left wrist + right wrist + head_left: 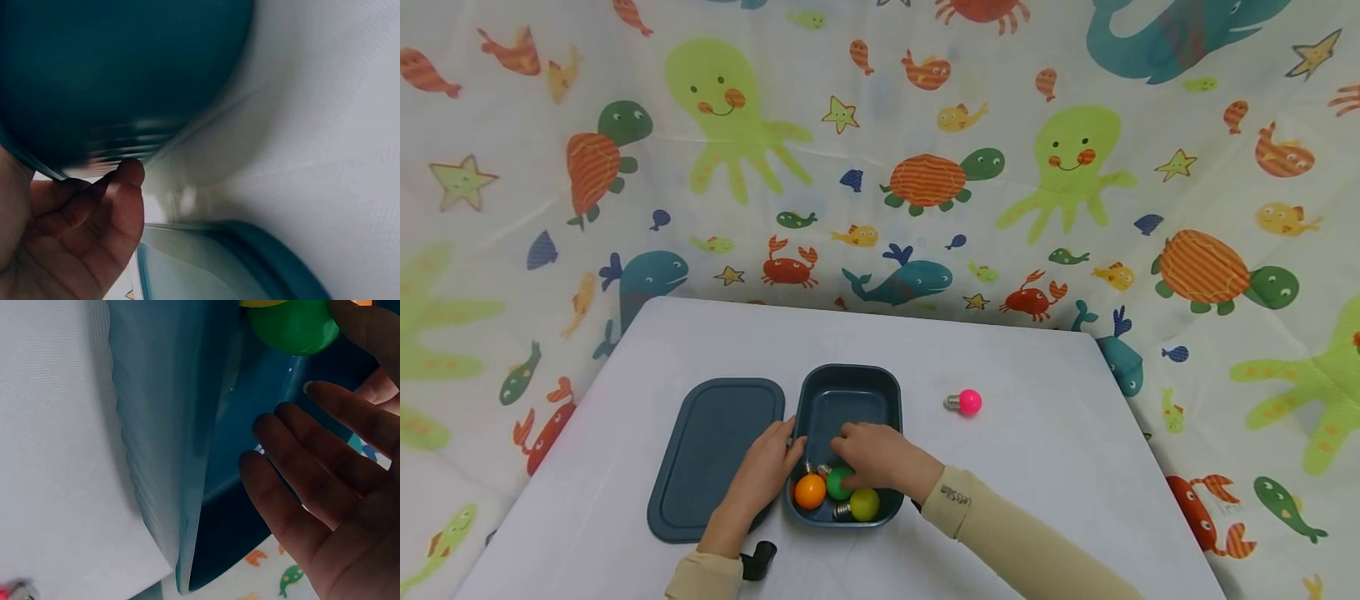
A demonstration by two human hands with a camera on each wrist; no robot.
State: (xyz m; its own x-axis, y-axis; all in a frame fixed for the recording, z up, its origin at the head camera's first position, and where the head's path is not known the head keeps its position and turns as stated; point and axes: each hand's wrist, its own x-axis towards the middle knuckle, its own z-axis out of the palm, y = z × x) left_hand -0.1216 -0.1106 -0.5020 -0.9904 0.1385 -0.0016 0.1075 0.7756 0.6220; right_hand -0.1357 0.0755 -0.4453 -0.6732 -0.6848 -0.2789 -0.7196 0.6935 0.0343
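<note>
Box (850, 407): our left hand (766, 460) grips its side.
Right hand (882, 457): inside, fingers loose, thumb against green bulb (837, 483).
Orange bulb (810, 492), yellow bulb (865, 504): beside it.
Pink bulb (970, 403): outside, right.

A sea-creature curtain (895, 117) round a white table (1075, 417) marks a screened workspace.

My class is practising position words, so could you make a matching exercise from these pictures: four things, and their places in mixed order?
Things
1. Pink bulb
2. Green bulb
3. Flat lid
4. Left hand

Places
A. Lying left of the container
B. Gripping the container's left side
C. Lying on the table, right of the container
D. Inside the container, by the right hand

Right pairs: 1-C, 2-D, 3-A, 4-B
</note>
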